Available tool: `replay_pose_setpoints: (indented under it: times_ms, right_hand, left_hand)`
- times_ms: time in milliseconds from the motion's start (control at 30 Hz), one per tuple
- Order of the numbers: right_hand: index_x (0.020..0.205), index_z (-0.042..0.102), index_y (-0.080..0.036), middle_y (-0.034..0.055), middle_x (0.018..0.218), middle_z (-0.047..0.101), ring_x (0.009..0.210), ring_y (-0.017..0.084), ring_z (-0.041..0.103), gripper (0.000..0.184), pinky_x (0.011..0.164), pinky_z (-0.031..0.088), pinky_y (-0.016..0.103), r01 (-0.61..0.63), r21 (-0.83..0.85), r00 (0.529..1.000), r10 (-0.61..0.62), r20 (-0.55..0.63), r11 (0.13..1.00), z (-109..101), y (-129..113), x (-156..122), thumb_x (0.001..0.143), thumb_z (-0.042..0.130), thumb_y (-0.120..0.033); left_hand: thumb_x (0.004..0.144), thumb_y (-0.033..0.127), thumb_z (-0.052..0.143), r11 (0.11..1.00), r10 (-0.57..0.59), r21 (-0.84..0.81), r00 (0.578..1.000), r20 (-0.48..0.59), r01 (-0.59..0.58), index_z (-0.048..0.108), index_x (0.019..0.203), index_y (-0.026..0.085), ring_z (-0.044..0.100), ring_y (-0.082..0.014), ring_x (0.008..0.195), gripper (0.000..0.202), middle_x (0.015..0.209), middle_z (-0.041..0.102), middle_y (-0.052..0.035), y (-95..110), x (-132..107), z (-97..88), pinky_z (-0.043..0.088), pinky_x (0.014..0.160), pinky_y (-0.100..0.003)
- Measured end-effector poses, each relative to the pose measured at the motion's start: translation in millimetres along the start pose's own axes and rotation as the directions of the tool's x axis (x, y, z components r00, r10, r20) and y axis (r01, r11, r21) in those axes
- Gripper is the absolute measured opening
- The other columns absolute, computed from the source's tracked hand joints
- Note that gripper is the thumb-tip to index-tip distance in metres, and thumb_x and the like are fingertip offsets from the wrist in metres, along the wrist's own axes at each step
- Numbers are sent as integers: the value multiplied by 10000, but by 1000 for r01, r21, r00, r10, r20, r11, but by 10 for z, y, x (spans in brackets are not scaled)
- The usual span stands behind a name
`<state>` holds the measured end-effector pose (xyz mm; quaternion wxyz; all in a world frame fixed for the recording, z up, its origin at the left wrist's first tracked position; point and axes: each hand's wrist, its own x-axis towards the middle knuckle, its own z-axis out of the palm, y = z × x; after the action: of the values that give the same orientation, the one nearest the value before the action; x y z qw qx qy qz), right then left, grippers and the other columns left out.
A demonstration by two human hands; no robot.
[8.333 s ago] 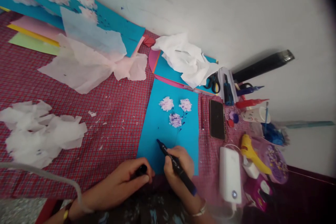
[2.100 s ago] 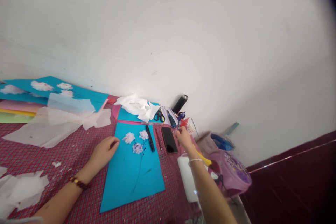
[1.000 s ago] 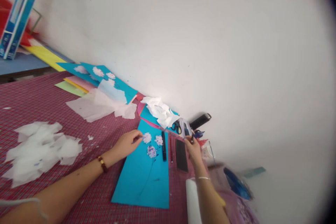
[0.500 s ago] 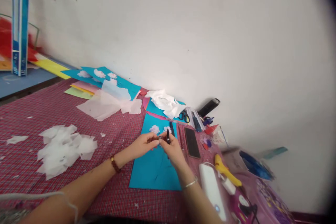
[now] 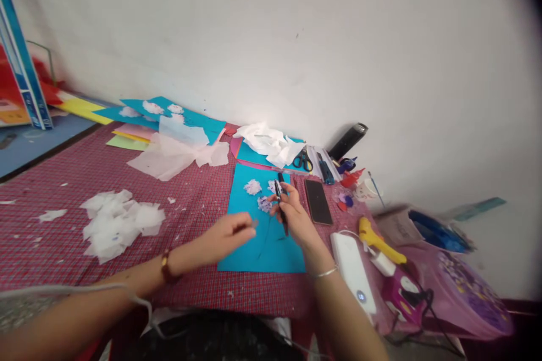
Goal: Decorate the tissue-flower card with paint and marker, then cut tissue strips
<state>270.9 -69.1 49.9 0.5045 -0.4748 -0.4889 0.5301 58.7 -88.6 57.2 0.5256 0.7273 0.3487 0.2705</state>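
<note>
My right hand grips a black pen, tip upward, over the upper right of a blue sheet. My left hand, a little blurred, hovers over the left of the sheet with curled fingers; whatever its fingertips hold is too smeared to make out. Crumpled white-and-purple paper blossoms sit on the sheet, one partly behind my right fingers. Thin dark lines run down the paper below them. A second black marker lies at the sheet's top edge.
Left lies a pile of torn white tissue. Behind are tissue sheets, blue cards with paper blossoms and scissors. To the right are a phone, a white power strip and a yellow glue gun.
My hands were together at the pen; now they are apart, the left lower and to the left. The right hand has moved up with the pen, and a third blossom shows. The camera view shifted.
</note>
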Motion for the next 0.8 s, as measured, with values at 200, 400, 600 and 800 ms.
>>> replay_pose_setpoints:
  times_ms: [200, 400, 600, 800]
  right_hand:
    - [926, 586, -215, -24, 777, 668, 499, 84, 532, 175, 420, 370, 195, -43, 190, 998, 49, -25, 981, -156, 141, -43, 754, 611, -202]
    - [925, 597, -293, -33, 866, 691, 645, 105, 596, 237, 555, 491, 223, -1, 363, 992, 46, -114, 932, -348, 180, -138, 738, 742, -301]
    - [962, 650, -251, -13, 757, 690, 562, 106, 575, 280, 537, 470, 239, 16, 307, 998, 4, -63, 952, -136, 263, -191, 819, 722, -480]
    - [888, 637, -204, -68, 463, 548, 391, 100, 457, 215, 407, 350, 209, 15, -1, 992, -15, -129, 1000, 85, 394, -274, 900, 545, -397]
  left_hand:
    - [942, 348, 605, 721, 329, 446, 829, 453, -530, 586, 802, 212, 569, -167, 713, 196, 777, 671, -7, -179, -249, 510, 449, 793, -298]
    - [967, 317, 590, 688, 287, 584, 901, 327, -431, 596, 844, 212, 627, -179, 845, 161, 826, 691, 0, -76, -421, 506, 226, 1186, -469]
    - [870, 342, 702, 523, 326, 537, 737, 592, -662, 609, 801, 235, 613, -202, 678, 158, 734, 693, -27, -95, -758, 714, 498, 784, -382]
    - [789, 195, 718, 646, 452, 262, 636, 625, -717, 570, 581, 250, 574, -180, 514, 261, 584, 630, -44, -571, -635, 1621, 406, 421, -328]
